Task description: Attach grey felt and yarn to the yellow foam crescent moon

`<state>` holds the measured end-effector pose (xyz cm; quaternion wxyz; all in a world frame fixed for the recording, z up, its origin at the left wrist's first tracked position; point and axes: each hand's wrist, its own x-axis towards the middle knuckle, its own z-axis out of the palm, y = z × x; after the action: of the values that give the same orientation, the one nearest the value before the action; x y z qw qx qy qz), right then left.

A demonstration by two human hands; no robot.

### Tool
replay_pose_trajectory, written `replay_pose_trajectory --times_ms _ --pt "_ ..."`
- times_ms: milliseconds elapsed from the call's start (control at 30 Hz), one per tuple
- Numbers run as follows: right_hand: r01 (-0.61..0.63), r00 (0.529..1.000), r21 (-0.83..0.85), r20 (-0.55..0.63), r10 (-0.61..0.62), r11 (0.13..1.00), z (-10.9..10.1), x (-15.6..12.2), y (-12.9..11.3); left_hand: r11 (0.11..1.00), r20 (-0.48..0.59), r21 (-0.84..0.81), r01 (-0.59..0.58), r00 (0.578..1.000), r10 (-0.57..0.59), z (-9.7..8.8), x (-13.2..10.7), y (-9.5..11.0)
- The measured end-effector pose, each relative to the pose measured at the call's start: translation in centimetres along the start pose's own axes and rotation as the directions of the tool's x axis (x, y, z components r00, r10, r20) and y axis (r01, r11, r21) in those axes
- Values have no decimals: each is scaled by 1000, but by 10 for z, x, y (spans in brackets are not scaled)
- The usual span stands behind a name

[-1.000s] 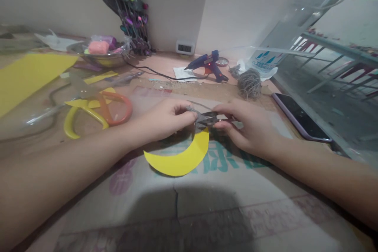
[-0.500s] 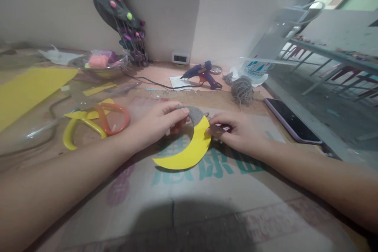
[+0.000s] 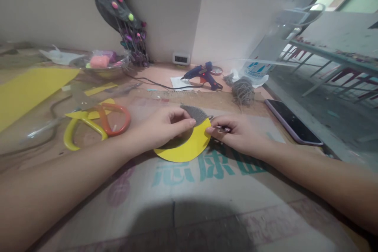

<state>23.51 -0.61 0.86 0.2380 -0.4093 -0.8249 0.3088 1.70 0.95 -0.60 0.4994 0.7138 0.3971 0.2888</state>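
Observation:
A yellow paper crescent (image 3: 191, 145) lies on a cardboard sheet (image 3: 206, 197) in front of me, its upper tip wound with grey yarn (image 3: 196, 113). My left hand (image 3: 163, 128) pinches the crescent at the yarn-covered part, fingers closed on it. My right hand (image 3: 236, 136) is closed on a small dark snipping tool (image 3: 221, 128) whose tip touches the crescent's right edge.
Orange-and-yellow scissors (image 3: 97, 120) lie to the left beside a yellow paper sheet (image 3: 26, 88). A blue glue gun (image 3: 202, 74), a ball of grey yarn (image 3: 242, 89) and a bowl of clay (image 3: 103, 65) stand farther back. A phone (image 3: 292, 122) lies at the right.
The crescent has been turned and lowered, so its curve now faces me. The snipping tool, open at the yarn a second ago, is now tucked low in my right hand.

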Motion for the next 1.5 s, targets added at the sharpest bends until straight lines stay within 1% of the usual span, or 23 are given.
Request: replay_pose_trajectory --times_ms 167,333,500,600,667,900,1200,1300,1433,1500 --pt "-11 1000 -3 6 11 1000 0 0 1 1000 -7 2 -3 1000 3 -1 0 0" --pt "-17 1000 0 13 17 1000 0 0 2 999 15 -49 -16 1000 17 -3 0 2" --pt "-1 999 13 34 1 1000 -1 1 1 996 -27 -84 3 1000 -5 -3 0 0" --pt "18 999 -1 46 -18 1000 -1 1 2 989 -8 -146 25 1000 -26 -2 0 0" --pt "28 998 -10 53 -27 1000 0 1 2 987 11 -159 30 1000 -29 -2 0 0" --pt "57 998 -21 33 -56 998 0 0 0 997 37 -69 19 999 -16 -4 0 0" --pt "77 997 -48 22 -76 996 1 -1 1 998 34 -49 35 999 -34 -5 1 -3" --pt "70 998 -49 4 -70 996 1 -1 2 999 21 -28 25 999 -24 -3 0 -1" --pt "48 999 -36 -17 -48 998 0 -1 1 998 38 57 -19 999 17 -2 0 2" --pt "34 999 -34 -17 -35 999 0 -1 1 998 39 67 -22 999 19 -1 0 1"
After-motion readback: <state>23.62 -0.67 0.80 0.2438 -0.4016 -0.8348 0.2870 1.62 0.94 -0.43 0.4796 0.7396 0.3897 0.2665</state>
